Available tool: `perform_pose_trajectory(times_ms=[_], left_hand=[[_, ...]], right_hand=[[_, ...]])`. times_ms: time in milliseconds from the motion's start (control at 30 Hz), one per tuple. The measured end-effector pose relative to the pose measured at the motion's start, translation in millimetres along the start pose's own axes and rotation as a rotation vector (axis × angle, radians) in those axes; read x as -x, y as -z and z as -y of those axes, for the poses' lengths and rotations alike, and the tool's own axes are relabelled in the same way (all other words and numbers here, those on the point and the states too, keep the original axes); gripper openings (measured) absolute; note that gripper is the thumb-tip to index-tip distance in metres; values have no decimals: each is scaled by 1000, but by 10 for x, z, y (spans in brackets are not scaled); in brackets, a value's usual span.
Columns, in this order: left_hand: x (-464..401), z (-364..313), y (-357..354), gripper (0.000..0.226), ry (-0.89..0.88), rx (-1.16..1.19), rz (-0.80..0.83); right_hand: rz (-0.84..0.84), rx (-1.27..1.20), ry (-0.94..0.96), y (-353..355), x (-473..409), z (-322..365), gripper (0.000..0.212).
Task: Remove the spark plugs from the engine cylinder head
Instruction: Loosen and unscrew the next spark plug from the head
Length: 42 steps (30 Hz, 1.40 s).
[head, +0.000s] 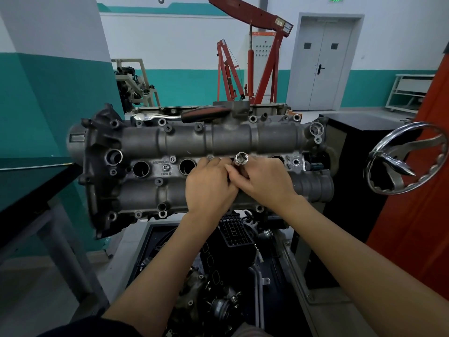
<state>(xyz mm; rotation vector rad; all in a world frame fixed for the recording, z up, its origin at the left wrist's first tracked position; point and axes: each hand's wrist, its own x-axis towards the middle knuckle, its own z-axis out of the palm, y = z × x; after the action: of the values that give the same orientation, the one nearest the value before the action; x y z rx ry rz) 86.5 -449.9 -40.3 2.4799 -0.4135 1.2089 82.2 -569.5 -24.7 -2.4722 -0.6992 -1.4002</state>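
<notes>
The head (194,152) lies long axis left to right. Both hands meet over its third well from the left. The right hand (264,181) pinches a socket (241,158), open end up; the left hand (209,183) curls against it. Plugs are hidden.

Left wells (141,169): two open, unblocked from above.
Third well: covered by both hands (233,181).
Far edge: ratchet (179,116) lies across.
Right: handwheel (405,158) stands close.

ratchet (179,114) on cylinder head (184,142) rear edge, handwheel (405,158) to its right, hoist (262,52) behind
</notes>
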Motion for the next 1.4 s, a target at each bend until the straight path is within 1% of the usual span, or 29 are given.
perform_pose_trajectory(times_ms=[133,233,333,567,633,700,767,867,1000,1133,1267,1400], left_hand=[[-8,-9,6,31,-16,-7,-20],[0,-4,1,30,-40,-23,-20],[12,-9,4,30,-24,-32,11],[4,-7,26,30,-26,-11,0],[7,-7,21,23,-9,0,11],[8,-14,11,19,9,3,11],[7,-20,4,20,21,-8,2],[3,-27,-4,30,9,-20,-4],[7,-6,-28,25,6,-46,24],[12,-11,-28,34,-5,-38,25],[13,-1,-22,32,-20,-38,-1],[15,-10,-14,27,4,-6,-8]], right_hand=[[-34,30,29,-42,22,-19,41],[-37,32,35,-34,26,-12,39],[-49,24,49,-14,18,10,38],[-23,-7,21,4,9,17,33],[-20,-16,7,-6,13,6,35],[-32,-31,-3,-12,14,-3,43],[-48,-32,7,-19,10,-6,45],[-40,9,21,-32,13,-10,43],[-47,3,19,-34,19,0,37],[-68,-7,30,-6,14,23,36],[-45,-11,44,12,12,21,36],[-17,4,16,-7,16,0,44]])
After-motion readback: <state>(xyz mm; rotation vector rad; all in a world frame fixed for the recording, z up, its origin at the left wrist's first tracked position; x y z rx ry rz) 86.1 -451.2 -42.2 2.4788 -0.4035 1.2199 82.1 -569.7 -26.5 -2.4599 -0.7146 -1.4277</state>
